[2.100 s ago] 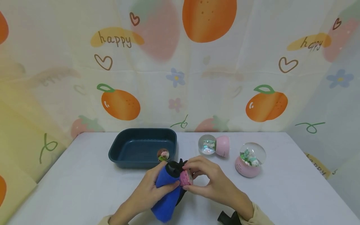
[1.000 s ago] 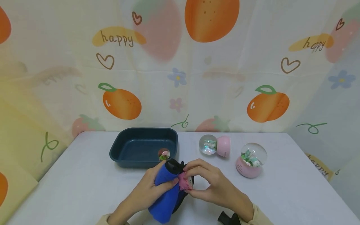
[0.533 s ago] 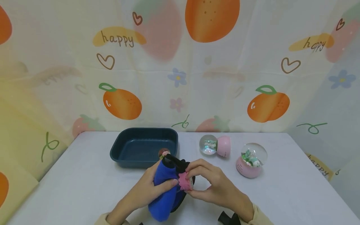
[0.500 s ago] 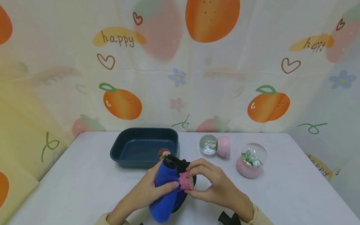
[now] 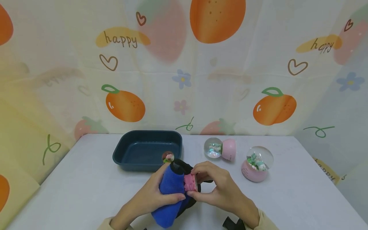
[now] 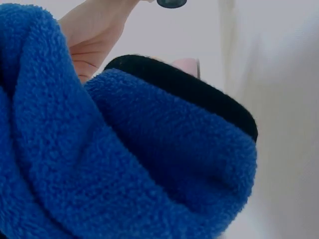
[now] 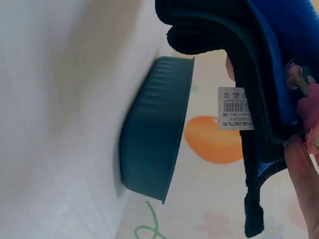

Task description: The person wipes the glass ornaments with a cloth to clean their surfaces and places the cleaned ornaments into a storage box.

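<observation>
Left grip [image 5: 152,196]: curled round the blue plush cloth [image 5: 172,183], probably steadying it
Right grip [image 5: 224,188]: pinching the pink ornament [image 5: 189,182] against the cloth, likely so it doesn't slip

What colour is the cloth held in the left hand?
The cloth is blue with a black edge; the left wrist view shows it best.

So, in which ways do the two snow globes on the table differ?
The left globe lies on its side; the right globe stands on its base. The left globe is nearer the dark tray; the right globe is farther from it. Both have a clear dome and a pink base.
</observation>
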Motion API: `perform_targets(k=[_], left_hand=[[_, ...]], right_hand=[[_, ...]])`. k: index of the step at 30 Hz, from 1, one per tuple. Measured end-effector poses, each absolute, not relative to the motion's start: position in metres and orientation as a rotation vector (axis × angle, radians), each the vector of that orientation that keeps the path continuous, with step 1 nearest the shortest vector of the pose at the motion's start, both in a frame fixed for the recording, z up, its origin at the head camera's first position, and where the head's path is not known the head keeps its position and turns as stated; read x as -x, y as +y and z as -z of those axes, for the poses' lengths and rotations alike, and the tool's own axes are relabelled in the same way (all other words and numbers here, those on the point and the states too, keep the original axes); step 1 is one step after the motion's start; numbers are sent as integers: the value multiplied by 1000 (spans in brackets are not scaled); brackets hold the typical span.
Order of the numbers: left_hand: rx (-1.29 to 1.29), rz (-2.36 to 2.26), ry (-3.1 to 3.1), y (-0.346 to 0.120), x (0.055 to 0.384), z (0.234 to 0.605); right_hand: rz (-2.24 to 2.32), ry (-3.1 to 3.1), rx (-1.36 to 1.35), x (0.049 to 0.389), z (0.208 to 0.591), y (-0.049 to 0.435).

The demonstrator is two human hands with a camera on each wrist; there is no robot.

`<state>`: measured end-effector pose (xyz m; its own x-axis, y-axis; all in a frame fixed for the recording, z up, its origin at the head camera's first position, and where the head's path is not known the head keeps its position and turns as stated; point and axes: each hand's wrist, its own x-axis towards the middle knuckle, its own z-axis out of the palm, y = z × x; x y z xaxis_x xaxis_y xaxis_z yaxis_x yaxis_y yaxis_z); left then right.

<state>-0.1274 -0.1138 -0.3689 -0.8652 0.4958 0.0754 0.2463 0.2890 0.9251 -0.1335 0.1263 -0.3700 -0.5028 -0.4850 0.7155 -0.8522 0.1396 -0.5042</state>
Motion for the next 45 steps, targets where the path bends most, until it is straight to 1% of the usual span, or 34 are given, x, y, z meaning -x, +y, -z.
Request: perform_targets(k=[6,12,20,29,33,36,41,45], left_hand=[[-693,-1634,2360,-113,127,371],[-804,-1675,2493,-110,127,377],[-905,-1682,2648,-108,126,378],[-1042,-1748,2655,-111,130,385],[-1016,-1703,2628,-110,130,383],[-972,-1658,2600,-110,130,382],[-786,-1630,2495,-109,128,378],[-716,-1623,2483,-109,127,376]], right_hand=[[-1350,-2067,-1221,133,370,126],[-1399,-2111,-1172,132,370,126],[-1658,-2309,-1034,129,364,128],[-1813,-2380,-1025,130,361,133],[-1865,-2385,-1018,130,360,133],[-1851,-2312,-1071,131,361,131],[-1543,-2142,-1268,132,365,128],[-1363,-2051,-1346,134,367,126]])
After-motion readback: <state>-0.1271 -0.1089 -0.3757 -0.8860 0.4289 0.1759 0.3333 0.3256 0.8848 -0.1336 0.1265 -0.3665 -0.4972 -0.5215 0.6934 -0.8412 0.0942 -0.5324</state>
